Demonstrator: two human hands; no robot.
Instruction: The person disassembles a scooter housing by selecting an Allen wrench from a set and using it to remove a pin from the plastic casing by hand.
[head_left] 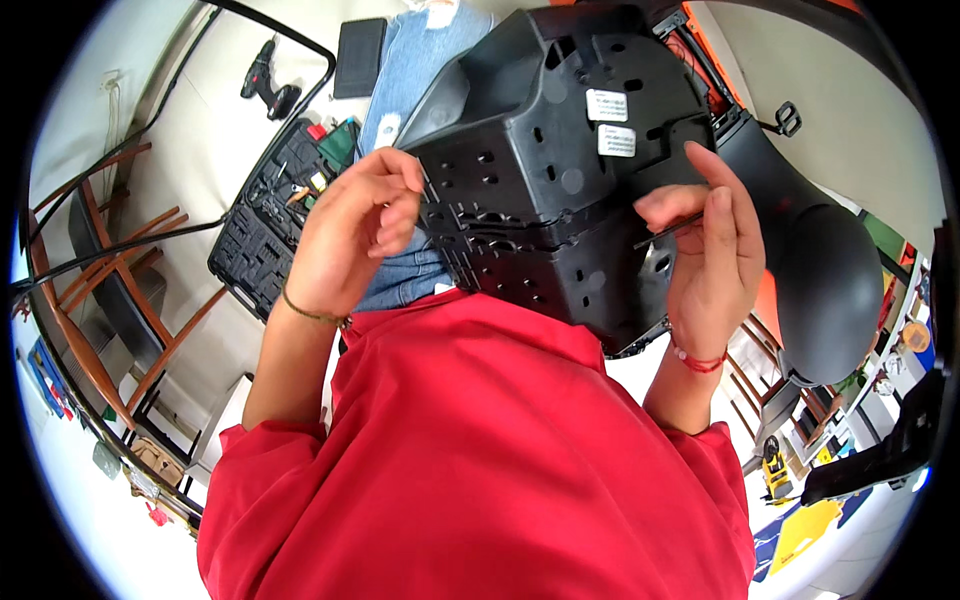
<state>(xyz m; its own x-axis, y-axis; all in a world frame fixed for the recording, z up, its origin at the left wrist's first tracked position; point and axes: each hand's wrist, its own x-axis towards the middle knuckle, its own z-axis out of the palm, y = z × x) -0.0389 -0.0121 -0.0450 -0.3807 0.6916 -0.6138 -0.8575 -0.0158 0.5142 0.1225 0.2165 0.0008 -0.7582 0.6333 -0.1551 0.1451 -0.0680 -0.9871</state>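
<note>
A large black moulded plastic housing (540, 190) with holes and ribs lies across my lap, two white labels (616, 141) stuck on its right face. My left hand (358, 215) is by the housing's left edge, fingers curled in; whatever is between them, if anything, is hidden. To the right of the housing, my right hand (715, 240) pinches a thin dark rod (657, 238) between thumb and finger. The rod's free end points left, at the housing's side. Its exact kind is not clear.
An open tool case (250, 250) lies on the floor at left, with a cordless drill (268, 82) and a dark flat box (359, 60) beyond. A black saddle (825, 290) and a pedal (788, 118) are close on the right. Wooden chairs (115, 290) stand far left.
</note>
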